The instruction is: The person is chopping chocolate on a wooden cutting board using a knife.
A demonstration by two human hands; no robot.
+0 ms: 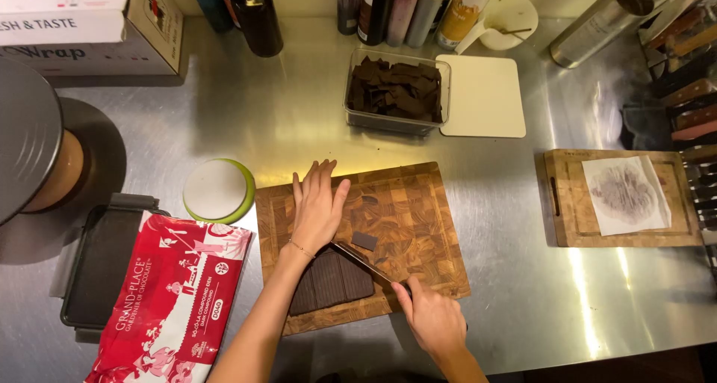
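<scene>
Nearest the front edge of the steel table (538,278), the right hand (433,321) is closed around the handle of a knife (364,263), whose blade runs diagonally up and left across a dark chocolate slab (331,282). The slab lies on the near left part of a checkered wooden cutting board (403,218). The left hand (317,207) is spread flat with fingers together, palm pressing down on the back of the blade near its tip. 1 small cut chocolate piece (364,240) rests on the board just beyond the blade.

At the front left corner a red and white printed bag (168,301) lies over a dark tray (101,267). Just left of the board sits a round white lid with a green rim (218,191). Toward the right edge is a 2nd, smaller wooden board (567,218) carrying a stained sheet of paper (626,195).

Farther back, a clear container of chocolate chunks (396,91) stands beside a white square lid (482,95). Along the far edge stand several bottles (403,9), a dark bottle (256,17), a steel canister (601,20) on its side, and a cardboard box (82,24) at the far left corner.
</scene>
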